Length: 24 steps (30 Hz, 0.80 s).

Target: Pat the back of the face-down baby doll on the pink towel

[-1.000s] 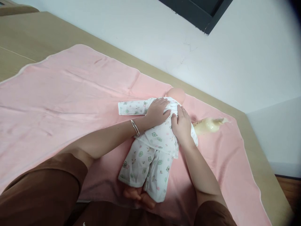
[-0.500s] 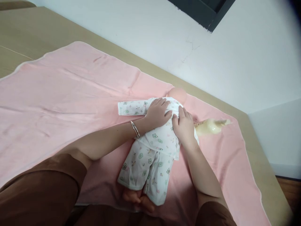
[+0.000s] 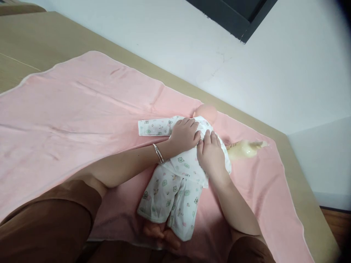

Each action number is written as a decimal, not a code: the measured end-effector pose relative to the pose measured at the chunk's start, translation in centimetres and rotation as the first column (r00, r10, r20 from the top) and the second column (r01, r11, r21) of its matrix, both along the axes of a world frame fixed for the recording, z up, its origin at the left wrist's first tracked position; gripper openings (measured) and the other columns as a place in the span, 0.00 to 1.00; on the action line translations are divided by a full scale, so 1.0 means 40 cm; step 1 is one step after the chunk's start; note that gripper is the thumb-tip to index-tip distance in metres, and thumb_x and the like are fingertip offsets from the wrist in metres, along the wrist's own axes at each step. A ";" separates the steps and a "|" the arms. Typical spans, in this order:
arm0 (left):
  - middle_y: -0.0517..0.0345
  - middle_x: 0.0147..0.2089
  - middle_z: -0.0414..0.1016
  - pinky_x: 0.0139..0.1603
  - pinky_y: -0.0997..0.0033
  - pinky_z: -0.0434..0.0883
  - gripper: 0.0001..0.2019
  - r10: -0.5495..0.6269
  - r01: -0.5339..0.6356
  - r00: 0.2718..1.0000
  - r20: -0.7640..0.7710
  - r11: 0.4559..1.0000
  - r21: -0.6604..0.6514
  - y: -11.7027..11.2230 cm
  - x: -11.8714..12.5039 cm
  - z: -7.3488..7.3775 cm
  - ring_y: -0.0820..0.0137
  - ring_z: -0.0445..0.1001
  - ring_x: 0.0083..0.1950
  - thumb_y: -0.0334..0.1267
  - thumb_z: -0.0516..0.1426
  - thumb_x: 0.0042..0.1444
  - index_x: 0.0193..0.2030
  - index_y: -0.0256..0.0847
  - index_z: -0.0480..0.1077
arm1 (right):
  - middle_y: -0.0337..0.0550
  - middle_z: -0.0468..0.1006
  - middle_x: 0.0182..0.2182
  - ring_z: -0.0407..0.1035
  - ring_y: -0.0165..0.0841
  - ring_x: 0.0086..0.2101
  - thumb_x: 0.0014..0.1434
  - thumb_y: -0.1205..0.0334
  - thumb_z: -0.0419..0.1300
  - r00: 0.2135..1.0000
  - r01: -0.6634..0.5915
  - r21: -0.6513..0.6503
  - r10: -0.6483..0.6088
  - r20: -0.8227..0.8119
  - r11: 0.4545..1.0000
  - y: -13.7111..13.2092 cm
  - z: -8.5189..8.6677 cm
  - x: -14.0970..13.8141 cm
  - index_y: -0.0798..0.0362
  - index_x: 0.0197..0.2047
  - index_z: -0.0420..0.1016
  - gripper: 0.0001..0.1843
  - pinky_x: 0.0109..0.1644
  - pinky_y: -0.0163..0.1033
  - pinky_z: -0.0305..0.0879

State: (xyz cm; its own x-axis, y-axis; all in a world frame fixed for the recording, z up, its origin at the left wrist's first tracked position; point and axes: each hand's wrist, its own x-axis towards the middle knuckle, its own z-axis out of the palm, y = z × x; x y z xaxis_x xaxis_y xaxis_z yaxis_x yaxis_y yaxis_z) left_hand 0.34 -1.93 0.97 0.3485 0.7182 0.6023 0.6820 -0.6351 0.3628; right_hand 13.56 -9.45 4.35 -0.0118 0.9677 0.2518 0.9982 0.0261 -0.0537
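Note:
A baby doll (image 3: 206, 113) lies on a pink blanket (image 3: 82, 109) with its head away from me and its bare feet (image 3: 161, 233) nearest me. It is dressed in a white printed shirt (image 3: 189, 166) and matching trousers (image 3: 159, 193). My left hand (image 3: 185, 133), a bangle at its wrist, rests flat on the upper left of the shirt, beside the stretched-out left sleeve (image 3: 155, 126). My right hand (image 3: 211, 153) lies on the shirt's right side with its fingers extended. Both hands are open, and the cloth under them is hidden.
To the doll's right lies a glossy pale-yellow object (image 3: 245, 149), perhaps a bottle, blurred at its far end. The blanket covers much of a wooden table (image 3: 33, 36). Behind the table rises a white wall (image 3: 164, 40) with a dark frame (image 3: 238, 18).
My right hand has slid slightly toward me and to the left on the shirt. My left hand stays nearly in place. The view has shifted slightly.

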 end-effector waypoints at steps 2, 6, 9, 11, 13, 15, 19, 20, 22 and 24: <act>0.42 0.57 0.75 0.58 0.50 0.68 0.16 0.018 -0.018 1.000 0.006 0.999 -0.032 -0.002 0.000 0.004 0.53 0.71 0.58 0.39 0.53 0.64 0.54 0.34 0.72 | 0.69 0.63 0.67 0.56 0.55 0.67 0.71 0.55 0.44 1.000 0.007 -0.032 -0.008 -0.028 0.999 0.002 0.002 0.001 0.68 0.71 0.57 0.33 0.68 0.59 0.58; 0.43 0.56 0.75 0.61 0.52 0.66 0.18 -0.018 0.021 0.999 0.030 0.997 -0.081 0.005 0.000 0.007 0.55 0.70 0.58 0.39 0.53 0.64 0.56 0.34 0.71 | 0.64 0.64 0.67 0.57 0.52 0.66 0.70 0.52 0.45 0.997 0.031 -0.025 -0.032 -0.067 0.999 0.022 0.009 0.014 0.62 0.71 0.57 0.32 0.65 0.59 0.61; 0.44 0.56 0.75 0.61 0.53 0.66 0.18 -0.035 0.037 0.999 0.040 0.997 -0.074 0.013 0.000 0.004 0.55 0.70 0.58 0.39 0.52 0.64 0.56 0.32 0.71 | 0.62 0.66 0.66 0.58 0.52 0.66 0.70 0.51 0.45 0.997 0.038 -0.007 -0.038 -0.063 0.999 0.030 0.012 0.017 0.61 0.71 0.58 0.32 0.64 0.58 0.62; 0.44 0.57 0.75 0.61 0.54 0.66 0.19 -0.043 0.045 0.998 0.050 0.998 -0.050 0.016 0.000 0.000 0.55 0.70 0.58 0.40 0.52 0.64 0.57 0.32 0.71 | 0.60 0.67 0.66 0.59 0.51 0.65 0.70 0.51 0.45 0.998 0.042 0.002 -0.042 -0.055 0.999 0.031 0.012 0.015 0.59 0.70 0.59 0.32 0.65 0.57 0.61; 0.45 0.57 0.76 0.60 0.54 0.66 0.18 -0.054 0.055 0.997 0.051 0.998 -0.020 0.017 0.000 -0.003 0.56 0.70 0.58 0.39 0.52 0.64 0.56 0.33 0.71 | 0.58 0.67 0.66 0.60 0.51 0.65 0.70 0.51 0.45 0.997 0.057 0.009 -0.057 -0.043 0.998 0.030 0.011 0.012 0.58 0.70 0.60 0.31 0.64 0.57 0.61; 0.45 0.56 0.76 0.59 0.55 0.66 0.16 -0.064 0.064 0.997 0.035 0.998 0.002 0.016 -0.001 -0.004 0.56 0.71 0.57 0.39 0.51 0.65 0.54 0.34 0.72 | 0.59 0.67 0.66 0.60 0.52 0.64 0.70 0.51 0.45 0.997 0.070 0.019 -0.069 -0.022 0.997 0.027 0.010 0.007 0.58 0.70 0.60 0.31 0.64 0.58 0.61; 0.44 0.54 0.76 0.56 0.53 0.66 0.15 -0.046 0.046 0.999 0.001 0.999 -0.003 0.008 -0.004 0.003 0.55 0.71 0.55 0.39 0.51 0.65 0.52 0.35 0.72 | 0.63 0.66 0.66 0.61 0.53 0.64 0.71 0.52 0.43 0.997 0.071 0.028 -0.071 0.004 0.997 0.022 0.007 0.002 0.61 0.70 0.60 0.31 0.63 0.59 0.61; 0.44 0.54 0.76 0.56 0.53 0.66 0.15 -0.041 0.041 0.999 0.003 0.999 -0.013 0.006 -0.004 0.004 0.55 0.71 0.55 0.39 0.51 0.65 0.53 0.35 0.71 | 0.63 0.67 0.65 0.61 0.53 0.64 0.71 0.53 0.43 0.998 0.063 0.031 -0.063 -0.003 0.998 0.023 0.005 0.003 0.61 0.70 0.60 0.31 0.63 0.59 0.61; 0.45 0.55 0.76 0.57 0.53 0.66 0.16 -0.043 0.043 0.999 0.014 0.999 -0.033 0.005 -0.003 0.008 0.56 0.70 0.56 0.38 0.51 0.64 0.54 0.35 0.70 | 0.64 0.67 0.65 0.59 0.53 0.65 0.70 0.53 0.44 0.999 0.028 0.040 -0.026 -0.039 0.999 0.028 0.002 0.011 0.62 0.70 0.60 0.31 0.64 0.59 0.60; 0.45 0.56 0.75 0.58 0.53 0.66 0.16 -0.053 0.055 0.998 0.032 0.997 -0.047 0.006 -0.003 0.009 0.56 0.70 0.57 0.38 0.51 0.64 0.56 0.35 0.70 | 0.64 0.66 0.65 0.58 0.52 0.66 0.69 0.53 0.46 0.996 -0.024 0.040 0.027 -0.088 0.999 0.038 0.000 0.022 0.63 0.70 0.59 0.32 0.66 0.59 0.58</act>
State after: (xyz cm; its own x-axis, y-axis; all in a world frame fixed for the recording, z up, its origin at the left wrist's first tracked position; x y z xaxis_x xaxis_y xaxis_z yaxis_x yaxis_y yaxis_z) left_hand 0.22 -1.69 1.33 0.3694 0.7269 0.5789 0.6351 -0.6522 0.4138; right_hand 14.45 -7.92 4.35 -0.0124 0.9568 0.2904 0.9886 0.0554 -0.1403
